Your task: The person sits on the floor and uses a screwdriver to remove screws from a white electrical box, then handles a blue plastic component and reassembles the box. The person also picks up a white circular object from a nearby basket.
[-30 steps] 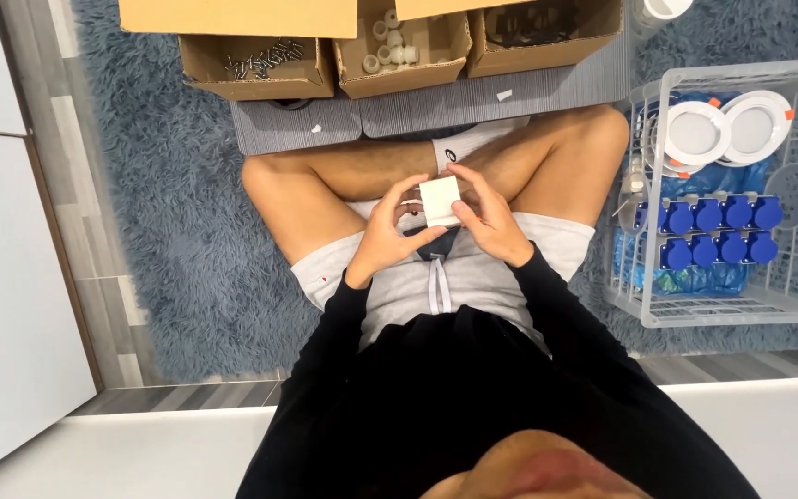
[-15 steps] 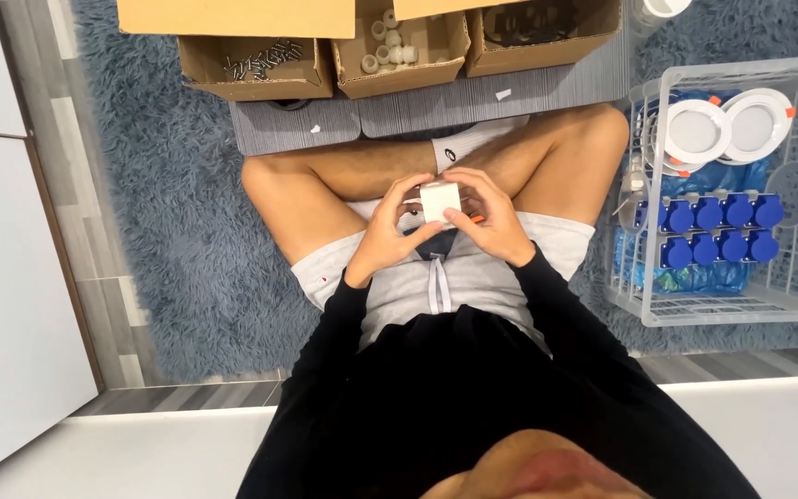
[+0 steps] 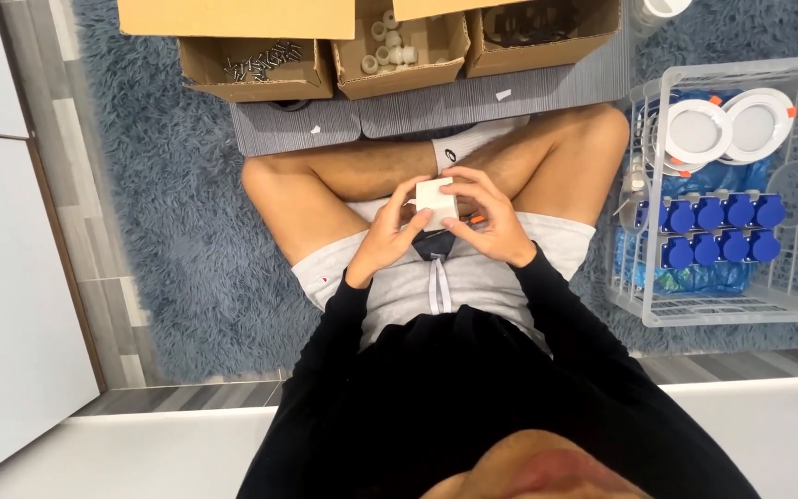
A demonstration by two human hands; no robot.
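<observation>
Room on my left: the grey rug (image 3: 168, 203) lies bare beside my knee, out to the white cabinet (image 3: 2, 277) and the strip of wood floor along it.
Left hand (image 3: 382, 242): curled around the left side of the white block (image 3: 435, 201), fingers on its top and near edge.
Block: small, square, white, held over my lap between both hands, above my crossed legs.
Right hand (image 3: 493, 222): closed on the block's right side, fingers wrapped over the top.
Ahead: three open cardboard boxes (image 3: 399, 42) in a row, holding screws, pale round parts and dark parts; a ribbed grey mat (image 3: 473, 106) lies between them and my shins.
Right edge: a white wire basket (image 3: 741, 310) stands close to my right knee and hems that side in.
In the basket: two round white lamps (image 3: 727, 129) at the back, two rows of blue plugs (image 3: 713, 229) in front.
</observation>
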